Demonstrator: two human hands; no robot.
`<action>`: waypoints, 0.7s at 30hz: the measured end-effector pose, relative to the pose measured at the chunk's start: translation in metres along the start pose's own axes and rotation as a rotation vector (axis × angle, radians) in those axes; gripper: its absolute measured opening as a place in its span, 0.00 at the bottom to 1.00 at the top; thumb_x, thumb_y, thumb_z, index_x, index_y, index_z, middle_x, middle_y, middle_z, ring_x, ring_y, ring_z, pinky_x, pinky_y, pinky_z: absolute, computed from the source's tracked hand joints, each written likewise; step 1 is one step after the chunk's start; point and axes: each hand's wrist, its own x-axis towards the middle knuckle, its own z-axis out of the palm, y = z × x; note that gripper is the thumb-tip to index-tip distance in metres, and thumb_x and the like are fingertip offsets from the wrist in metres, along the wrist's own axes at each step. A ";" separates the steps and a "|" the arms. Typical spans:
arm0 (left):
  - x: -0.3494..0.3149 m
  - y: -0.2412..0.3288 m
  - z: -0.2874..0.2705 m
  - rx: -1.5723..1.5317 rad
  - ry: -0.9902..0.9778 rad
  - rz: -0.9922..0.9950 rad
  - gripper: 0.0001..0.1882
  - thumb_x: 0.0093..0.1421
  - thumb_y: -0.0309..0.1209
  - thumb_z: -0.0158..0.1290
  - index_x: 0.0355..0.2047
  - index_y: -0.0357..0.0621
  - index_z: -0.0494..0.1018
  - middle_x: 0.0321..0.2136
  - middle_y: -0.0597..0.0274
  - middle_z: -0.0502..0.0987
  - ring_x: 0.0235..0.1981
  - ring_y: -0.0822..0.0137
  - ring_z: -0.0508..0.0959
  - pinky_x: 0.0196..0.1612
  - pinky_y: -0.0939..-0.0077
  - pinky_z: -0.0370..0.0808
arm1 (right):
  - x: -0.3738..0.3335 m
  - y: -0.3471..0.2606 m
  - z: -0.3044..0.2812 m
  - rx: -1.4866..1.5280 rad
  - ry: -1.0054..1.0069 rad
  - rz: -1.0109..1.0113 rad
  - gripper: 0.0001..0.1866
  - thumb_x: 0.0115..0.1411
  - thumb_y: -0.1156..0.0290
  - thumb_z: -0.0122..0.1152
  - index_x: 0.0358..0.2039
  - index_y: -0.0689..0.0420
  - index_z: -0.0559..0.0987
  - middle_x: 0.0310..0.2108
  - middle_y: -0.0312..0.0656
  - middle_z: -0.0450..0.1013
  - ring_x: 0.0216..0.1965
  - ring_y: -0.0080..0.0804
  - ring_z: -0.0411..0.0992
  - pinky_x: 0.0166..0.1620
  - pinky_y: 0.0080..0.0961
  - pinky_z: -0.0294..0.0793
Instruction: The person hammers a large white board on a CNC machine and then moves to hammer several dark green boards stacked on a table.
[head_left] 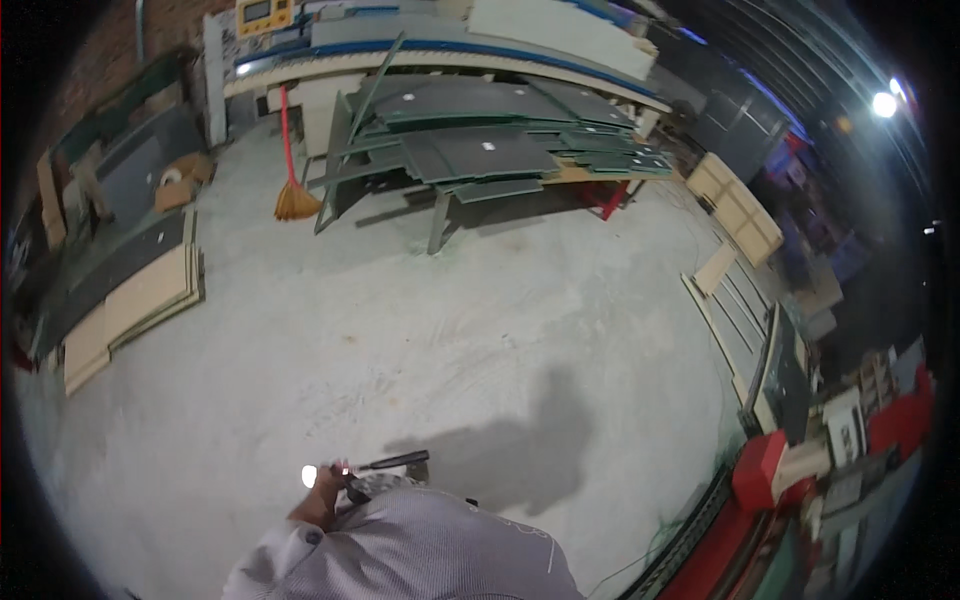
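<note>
Toward seven o'clock, a dark, slim tool point(396, 461) points to three o'clock beside the left hand point(326, 480), whose fingers I cannot tell are pinching or loose; a slack grip could drop it floorward.

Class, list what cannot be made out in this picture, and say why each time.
In the head view:
- Right hand: out of sight, perhaps behind the shirt.
- Left hand: too small and blurred to show its finger positions.
- Dark bar-shaped thing beside it: too blurred to identify.
- White patches on the dark panels: too small to read.
</note>
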 end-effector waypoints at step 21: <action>0.271 0.062 0.287 2.157 0.160 0.489 0.11 0.54 0.39 0.46 0.33 0.46 0.67 0.27 0.61 0.71 0.37 0.55 0.72 0.40 0.51 0.69 | 0.377 -0.394 -0.149 -0.148 -0.126 -0.296 0.17 0.58 0.60 0.46 0.41 0.59 0.72 0.25 0.44 0.74 0.24 0.26 0.71 0.28 0.28 0.71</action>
